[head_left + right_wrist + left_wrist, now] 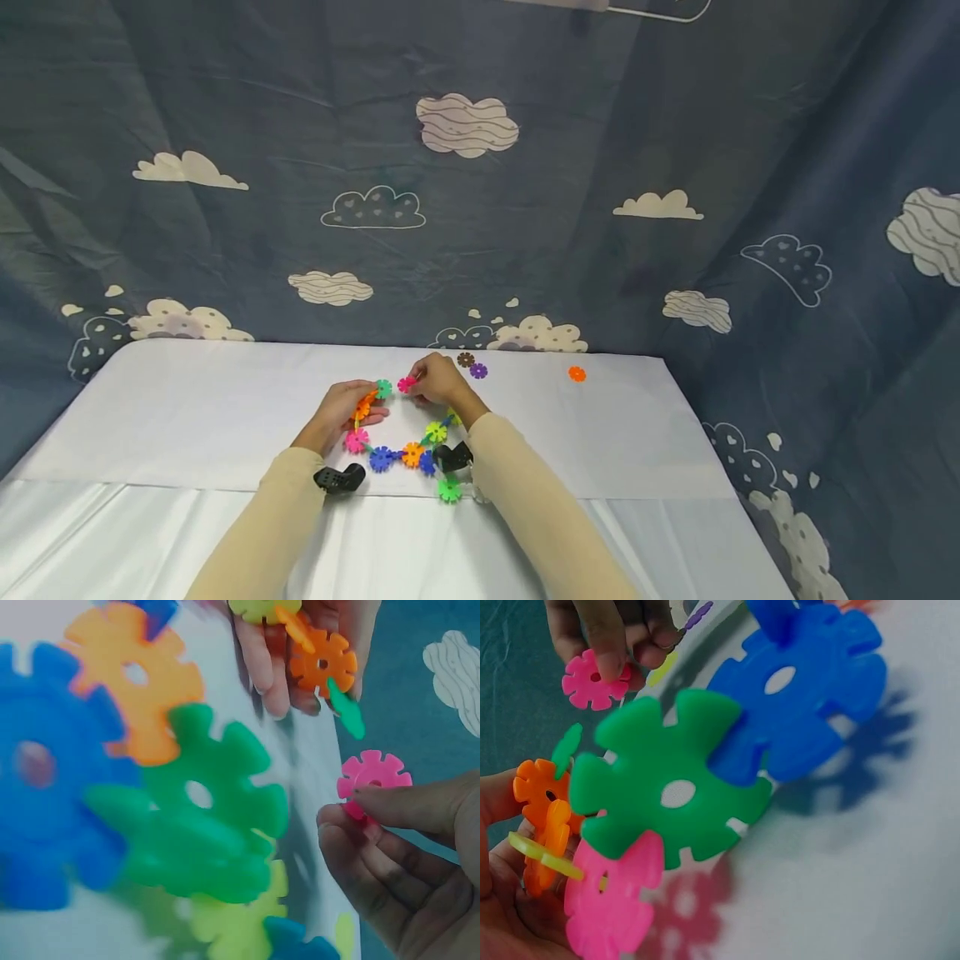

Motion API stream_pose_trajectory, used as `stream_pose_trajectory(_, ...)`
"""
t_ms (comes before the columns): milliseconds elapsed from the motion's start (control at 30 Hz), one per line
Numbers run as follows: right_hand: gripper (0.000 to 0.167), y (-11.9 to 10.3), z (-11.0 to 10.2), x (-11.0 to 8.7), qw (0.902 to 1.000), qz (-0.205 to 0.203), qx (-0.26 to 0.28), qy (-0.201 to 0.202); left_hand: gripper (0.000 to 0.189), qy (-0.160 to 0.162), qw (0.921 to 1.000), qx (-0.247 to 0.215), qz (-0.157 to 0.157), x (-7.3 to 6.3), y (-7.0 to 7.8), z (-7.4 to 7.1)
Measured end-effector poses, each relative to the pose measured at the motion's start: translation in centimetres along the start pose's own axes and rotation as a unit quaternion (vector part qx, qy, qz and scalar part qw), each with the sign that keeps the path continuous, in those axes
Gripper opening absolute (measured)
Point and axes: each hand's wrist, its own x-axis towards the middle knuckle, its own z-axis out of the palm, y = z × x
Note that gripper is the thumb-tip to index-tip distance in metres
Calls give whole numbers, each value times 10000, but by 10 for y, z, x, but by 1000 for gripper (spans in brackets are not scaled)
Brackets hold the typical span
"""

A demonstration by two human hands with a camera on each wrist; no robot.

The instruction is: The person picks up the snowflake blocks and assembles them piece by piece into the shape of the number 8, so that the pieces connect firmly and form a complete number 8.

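My right hand [441,381] pinches a loose pink interlocking flower disc [373,780] between thumb and fingertips. Facing it, my left hand [341,410] holds one end of a chain of joined discs by an orange disc [324,663]. A small green disc [346,709], slotted into that orange one, forms the chain's tip and points towards the pink disc, with a gap between them. From the left hand the chain curves back through a yellow disc [544,855], another pink disc [356,441], a blue disc [381,459] and more discs under the right forearm.
Loose brown [466,359] and purple discs [478,371] lie beyond the right hand, and an orange disc [577,373] farther right. A bright green disc [449,489] is near the right wrist. A white cloth covers the table [187,417]; a dark cloud-patterned curtain [525,250] hangs behind.
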Motion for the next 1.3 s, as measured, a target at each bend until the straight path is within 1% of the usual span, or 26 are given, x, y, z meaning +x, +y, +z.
stream_pose_trajectory(100,4,-1,2,-5,9998,23,151,90,43,4,10000,45,-33,-1,1,-1)
stream_pose_trajectory(267,5,0,7,-10,9989,-117,168,418,44,-56,10000,-30,-10,-1,1,-1)
stream_pose_trajectory(333,4,-1,9,-11,9986,-118,172,489,43,-45,10000,-71,2,-1,1,0)
stream_pose_trajectory(600,4,-7,17,-11,9981,66,341,518,40,-27,10000,-37,25,-2,0,1)
stream_pose_trajectory(767,5,-10,22,-12,9966,177,573,561,38,131,9997,-176,130,-1,-2,2)
stream_pose_trajectory(833,5,-11,23,-13,9957,251,672,592,36,214,9995,-210,127,0,-4,3)
stream_pose_trajectory(933,6,-12,23,-14,9949,268,741,624,35,252,9995,-185,97,0,-3,5)
stream_pose_trajectory(1000,7,-12,22,-14,9955,241,668,631,35,210,9997,-125,54,0,-2,5)
stream_pose_trajectory(1100,6,-12,21,-13,9968,214,462,615,39,2,10000,-36,16,0,0,3)
stream_pose_trajectory(1200,5,-12,21,-13,9976,239,197,619,44,-188,9997,151,23,0,1,3)
stream_pose_trajectory(1300,5,-11,23,-13,9978,145,56,647,45,-207,9991,377,31,-1,0,4)
